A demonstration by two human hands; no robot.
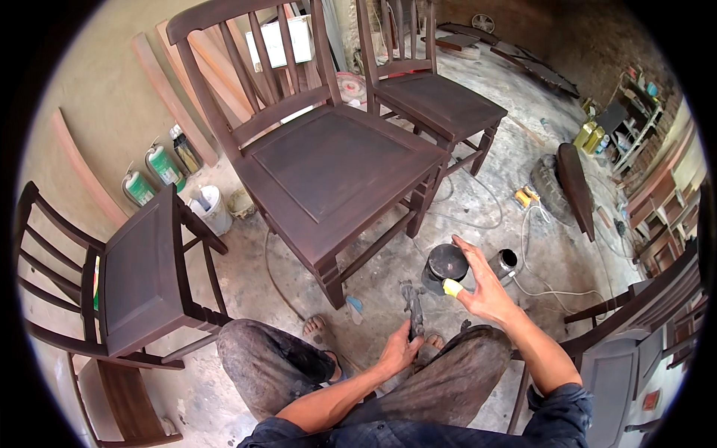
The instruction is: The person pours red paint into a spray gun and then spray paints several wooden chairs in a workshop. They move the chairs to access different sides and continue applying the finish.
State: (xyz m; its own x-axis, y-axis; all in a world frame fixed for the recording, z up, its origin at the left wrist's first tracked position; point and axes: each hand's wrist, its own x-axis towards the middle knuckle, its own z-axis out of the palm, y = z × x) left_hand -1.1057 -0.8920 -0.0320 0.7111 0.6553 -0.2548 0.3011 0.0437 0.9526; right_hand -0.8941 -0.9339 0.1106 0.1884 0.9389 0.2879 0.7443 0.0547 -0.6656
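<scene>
The left hand [401,349] grips a dark tool [412,305]; the right hand [487,290], half-open, spans a black pot [448,261], its hold unclear.

In my left hand [399,349]: tool [415,313], dark grey. On my right hand [485,287]: thumb wrap [452,287], yellow; beside it, container [447,263], black. Beyond my grip: chair [336,166], dark brown; floor [377,263], mottled grey.

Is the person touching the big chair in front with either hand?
No, the left hand grips a dark tool and the right hand is at a dark can, both away from the big chair.
</scene>
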